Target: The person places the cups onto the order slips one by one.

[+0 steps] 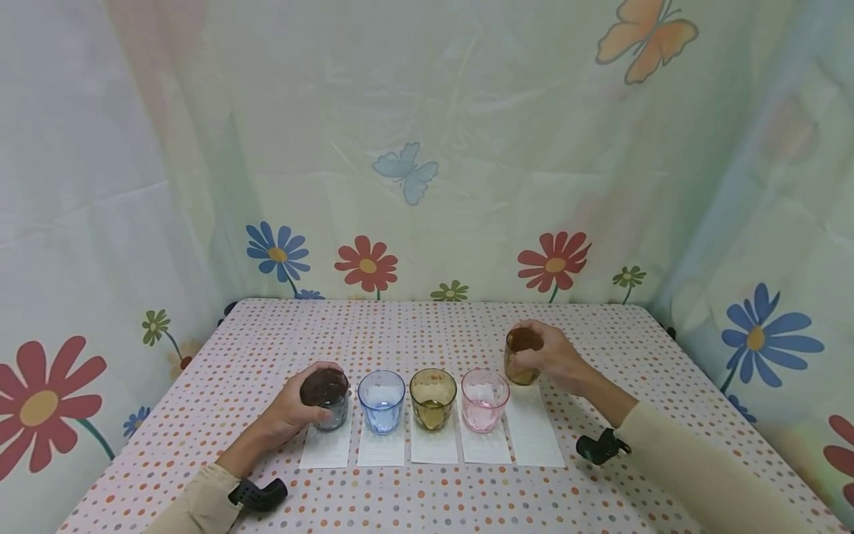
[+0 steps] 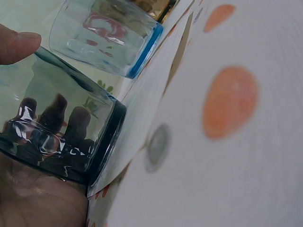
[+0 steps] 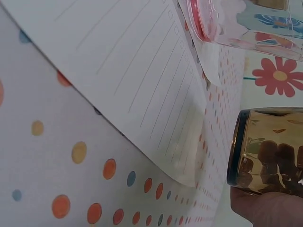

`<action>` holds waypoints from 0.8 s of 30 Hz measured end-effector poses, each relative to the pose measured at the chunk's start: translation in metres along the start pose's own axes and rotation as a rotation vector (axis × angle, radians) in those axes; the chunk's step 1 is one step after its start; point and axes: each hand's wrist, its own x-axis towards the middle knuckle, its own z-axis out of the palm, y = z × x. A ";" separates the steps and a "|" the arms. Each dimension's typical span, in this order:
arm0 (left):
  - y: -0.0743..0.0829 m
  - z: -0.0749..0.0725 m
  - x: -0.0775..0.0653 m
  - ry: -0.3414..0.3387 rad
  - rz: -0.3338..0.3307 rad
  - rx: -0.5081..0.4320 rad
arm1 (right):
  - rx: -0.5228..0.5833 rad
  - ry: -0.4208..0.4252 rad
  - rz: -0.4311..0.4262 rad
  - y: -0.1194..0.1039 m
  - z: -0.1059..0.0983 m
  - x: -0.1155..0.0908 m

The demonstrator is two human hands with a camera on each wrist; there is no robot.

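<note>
My left hand [image 1: 291, 406] grips a dark grey glass [image 1: 325, 398] at the left end of a row; its fingers show through the glass wall in the left wrist view. The base of that glass meets a white paper slip [image 1: 327, 449]. At the right end my right hand [image 1: 552, 357] holds a brown amber glass [image 1: 520, 368] near the far end of another paper slip [image 1: 536, 432]. In the right wrist view the fingers wrap behind the amber glass [image 3: 267, 146]; whether its base touches the table I cannot tell.
Between the hands stand a blue glass [image 1: 382, 404], an olive-yellow glass [image 1: 433, 400] and a pink glass [image 1: 484, 402], each on its own paper slip. A dotted cloth [image 1: 414, 497] covers the table. Printed curtains [image 1: 467, 133] hang behind and at both sides.
</note>
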 end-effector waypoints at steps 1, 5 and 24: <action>0.000 0.000 0.000 -0.001 0.003 0.001 | -0.001 0.000 -0.001 0.000 -0.001 -0.001; -0.001 -0.001 0.000 -0.004 0.012 0.009 | 0.017 -0.013 -0.012 0.004 -0.001 -0.005; 0.001 0.001 0.000 -0.015 0.022 -0.014 | 0.093 -0.088 -0.021 0.004 -0.001 -0.024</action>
